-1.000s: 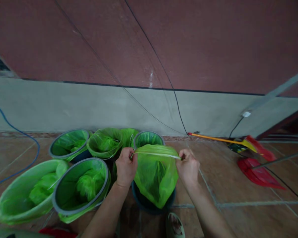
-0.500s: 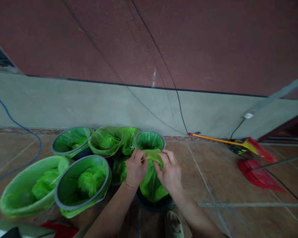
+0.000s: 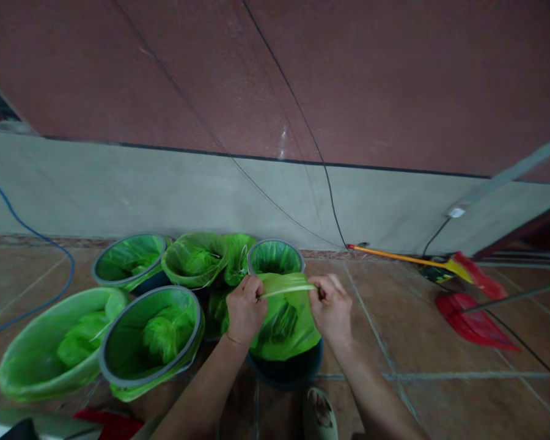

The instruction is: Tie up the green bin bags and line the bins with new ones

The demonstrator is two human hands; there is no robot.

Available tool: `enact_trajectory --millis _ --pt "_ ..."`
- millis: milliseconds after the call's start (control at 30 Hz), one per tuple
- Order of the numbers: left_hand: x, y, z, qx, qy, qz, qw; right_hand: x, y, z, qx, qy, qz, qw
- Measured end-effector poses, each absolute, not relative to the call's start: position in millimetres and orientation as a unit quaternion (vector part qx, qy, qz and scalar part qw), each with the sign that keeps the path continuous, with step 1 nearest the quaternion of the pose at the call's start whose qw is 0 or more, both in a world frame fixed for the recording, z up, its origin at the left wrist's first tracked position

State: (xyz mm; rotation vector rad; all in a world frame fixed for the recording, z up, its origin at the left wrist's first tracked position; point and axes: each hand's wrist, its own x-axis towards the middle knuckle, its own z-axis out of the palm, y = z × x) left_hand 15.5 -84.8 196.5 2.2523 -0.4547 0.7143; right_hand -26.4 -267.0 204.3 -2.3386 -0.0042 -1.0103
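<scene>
My left hand and my right hand each pinch one side of the mouth of a thin green plastic bag, and the top edge is stretched between them. The bag hangs down into a dark blue bin on the floor right in front of me. Both hands are closed on the plastic. Only the near rim of the bin shows under the bag.
Several bins lined with green bags stand to the left and behind: a pale green tub, a grey-rimmed bin, others by the wall. A red dustpan and broom lie right. My sandalled foot is below.
The hands came together at the bag's mouth half a second ago and have now pulled apart again, stretching the top edge open, though less wide than one second ago.
</scene>
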Motion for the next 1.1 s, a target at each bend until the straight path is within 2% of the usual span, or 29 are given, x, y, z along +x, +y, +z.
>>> enact_trajectory --millis 233,333,433,500,600,700,867,1100 --pt "20.2 -75.9 201.0 0.879 -0.161 0.275 0.354 -25.1 -290.0 209.7 -0.836 0.112 -0.425 0.329" --pt "23.4 -70.0 202.6 0.881 -0.145 0.269 0.361 -24.5 -309.2 209.9 -0.828 0.183 -0.424 0.317" --pt "24.9 -67.6 203.7 0.884 -0.131 0.265 0.362 -28.0 -310.7 211.1 -0.871 0.222 -0.38 0.216" --pt "24.4 -69.6 203.9 0.887 -0.128 0.262 0.358 -32.8 -295.5 212.5 -0.909 0.187 -0.347 0.131" --pt "21.6 -76.9 203.2 0.89 -0.137 0.254 0.353 -39.1 -261.2 212.7 -0.946 0.071 -0.305 0.084" --pt "17.0 -84.7 202.1 0.888 -0.156 0.246 0.356 -38.0 -239.9 207.6 -0.959 -0.002 -0.267 0.095" --pt "13.6 -87.5 201.5 0.878 -0.179 0.236 0.377 -26.7 -249.2 195.7 -0.964 -0.01 -0.236 0.122" --pt "18.2 -79.1 203.8 0.808 -0.31 0.114 0.488 -18.1 -297.1 201.3 -0.919 0.12 -0.322 0.192"
